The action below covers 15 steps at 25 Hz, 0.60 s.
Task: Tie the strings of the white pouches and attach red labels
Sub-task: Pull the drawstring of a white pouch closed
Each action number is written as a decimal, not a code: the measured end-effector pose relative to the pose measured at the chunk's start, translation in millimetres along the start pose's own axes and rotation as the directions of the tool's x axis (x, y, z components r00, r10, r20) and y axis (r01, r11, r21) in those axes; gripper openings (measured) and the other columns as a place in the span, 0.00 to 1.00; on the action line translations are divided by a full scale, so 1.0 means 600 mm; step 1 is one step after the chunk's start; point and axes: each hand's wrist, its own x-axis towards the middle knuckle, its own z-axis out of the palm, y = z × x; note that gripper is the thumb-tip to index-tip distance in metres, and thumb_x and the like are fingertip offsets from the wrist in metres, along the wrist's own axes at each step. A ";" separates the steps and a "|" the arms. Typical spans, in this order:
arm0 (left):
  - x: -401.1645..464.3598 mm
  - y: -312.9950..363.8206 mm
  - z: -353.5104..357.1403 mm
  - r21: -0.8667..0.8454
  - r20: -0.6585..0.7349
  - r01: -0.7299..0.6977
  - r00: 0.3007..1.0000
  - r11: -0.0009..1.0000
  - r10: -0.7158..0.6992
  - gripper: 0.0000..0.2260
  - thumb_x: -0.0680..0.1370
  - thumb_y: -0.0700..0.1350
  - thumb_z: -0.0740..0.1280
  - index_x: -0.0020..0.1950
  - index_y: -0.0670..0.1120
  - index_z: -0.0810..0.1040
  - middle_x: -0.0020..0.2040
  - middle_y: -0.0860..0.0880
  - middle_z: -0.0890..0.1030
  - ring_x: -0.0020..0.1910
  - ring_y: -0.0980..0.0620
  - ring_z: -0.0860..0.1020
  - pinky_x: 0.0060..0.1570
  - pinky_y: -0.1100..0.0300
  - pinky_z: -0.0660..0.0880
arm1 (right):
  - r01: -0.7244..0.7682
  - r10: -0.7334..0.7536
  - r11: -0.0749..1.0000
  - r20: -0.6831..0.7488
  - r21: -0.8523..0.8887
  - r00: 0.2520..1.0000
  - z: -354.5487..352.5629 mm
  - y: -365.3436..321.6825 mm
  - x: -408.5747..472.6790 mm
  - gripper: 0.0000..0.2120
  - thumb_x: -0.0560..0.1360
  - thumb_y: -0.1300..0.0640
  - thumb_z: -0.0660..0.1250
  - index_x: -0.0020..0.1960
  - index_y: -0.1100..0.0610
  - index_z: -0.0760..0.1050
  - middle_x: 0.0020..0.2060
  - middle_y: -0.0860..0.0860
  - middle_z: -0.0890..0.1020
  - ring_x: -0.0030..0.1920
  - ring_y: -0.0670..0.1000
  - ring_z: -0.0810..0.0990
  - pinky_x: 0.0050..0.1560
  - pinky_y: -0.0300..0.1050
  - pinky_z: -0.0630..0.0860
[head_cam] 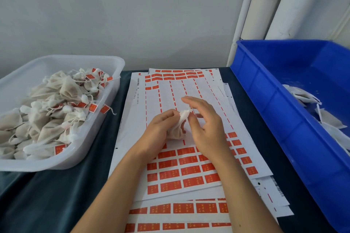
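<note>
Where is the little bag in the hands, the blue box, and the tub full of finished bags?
pouch (177,131), head view, on its bulging lower body.
blue bin (265,100), head view, on its outer left wall.
white tub (98,119), head view, on its right wall.
</note>
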 end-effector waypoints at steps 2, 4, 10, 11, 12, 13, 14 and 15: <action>0.000 -0.002 0.000 0.000 -0.002 -0.002 1.000 1.000 0.002 0.14 0.87 0.49 0.60 0.53 0.44 0.81 0.50 0.42 0.85 0.50 0.37 0.84 0.58 0.42 0.82 | 0.051 -0.056 0.996 -0.059 -0.068 0.997 -0.001 0.002 -0.001 0.14 0.82 0.49 0.64 0.65 0.48 0.80 0.64 0.40 0.80 0.64 0.41 0.76 0.65 0.39 0.76; -0.002 -0.003 -0.001 0.009 0.017 0.001 1.000 1.000 -0.001 0.14 0.87 0.49 0.58 0.51 0.46 0.82 0.49 0.45 0.87 0.49 0.41 0.85 0.55 0.49 0.83 | 0.045 -0.059 0.994 -0.145 -0.099 0.988 -0.003 0.003 -0.003 0.14 0.79 0.47 0.63 0.59 0.49 0.83 0.56 0.39 0.81 0.56 0.38 0.78 0.57 0.33 0.77; -0.007 0.003 0.000 0.044 0.087 -0.048 0.995 0.998 0.044 0.13 0.87 0.49 0.59 0.52 0.46 0.81 0.43 0.41 0.84 0.43 0.43 0.84 0.55 0.52 0.82 | -0.013 -0.010 0.997 -0.317 -0.070 0.948 -0.011 0.010 -0.002 0.09 0.80 0.56 0.69 0.58 0.51 0.85 0.50 0.41 0.85 0.50 0.37 0.82 0.52 0.26 0.75; -0.007 0.005 0.002 0.081 0.102 -0.061 0.993 0.995 0.052 0.15 0.87 0.51 0.59 0.51 0.50 0.83 0.43 0.42 0.84 0.44 0.43 0.84 0.54 0.54 0.82 | -0.028 0.008 0.998 -0.340 -0.054 0.940 -0.011 0.010 -0.002 0.09 0.80 0.58 0.69 0.58 0.52 0.85 0.49 0.42 0.86 0.49 0.38 0.83 0.51 0.28 0.77; -0.008 0.006 0.004 0.109 0.122 -0.071 0.991 0.992 0.058 0.16 0.87 0.53 0.58 0.49 0.53 0.84 0.44 0.44 0.84 0.44 0.44 0.84 0.54 0.55 0.82 | -0.052 0.040 0.998 -0.365 -0.022 0.930 -0.010 0.008 -0.002 0.09 0.80 0.59 0.69 0.57 0.51 0.85 0.48 0.41 0.86 0.48 0.39 0.84 0.49 0.30 0.79; -0.009 0.008 0.007 0.124 0.137 -0.076 0.989 0.989 0.059 0.17 0.87 0.54 0.59 0.47 0.56 0.85 0.44 0.45 0.84 0.44 0.46 0.84 0.54 0.55 0.81 | -0.078 0.079 0.997 -0.385 0.018 0.919 -0.010 0.007 -0.002 0.10 0.80 0.59 0.69 0.57 0.50 0.85 0.47 0.39 0.86 0.47 0.38 0.84 0.46 0.30 0.80; -0.010 0.009 0.009 0.125 0.144 -0.078 0.988 0.989 0.060 0.16 0.86 0.55 0.59 0.45 0.57 0.84 0.44 0.47 0.84 0.44 0.48 0.83 0.54 0.56 0.80 | -0.098 0.112 0.994 -0.395 0.055 0.912 -0.010 0.007 -0.001 0.10 0.80 0.60 0.69 0.57 0.49 0.85 0.46 0.36 0.84 0.47 0.37 0.84 0.43 0.30 0.80; -0.011 0.011 0.011 0.109 0.148 -0.080 0.987 0.991 0.064 0.16 0.85 0.56 0.60 0.43 0.56 0.84 0.44 0.47 0.84 0.44 0.48 0.83 0.55 0.56 0.79 | -0.110 0.135 0.990 -0.391 0.084 0.911 -0.010 0.007 -0.001 0.11 0.80 0.60 0.69 0.56 0.48 0.85 0.45 0.33 0.83 0.47 0.36 0.84 0.41 0.30 0.80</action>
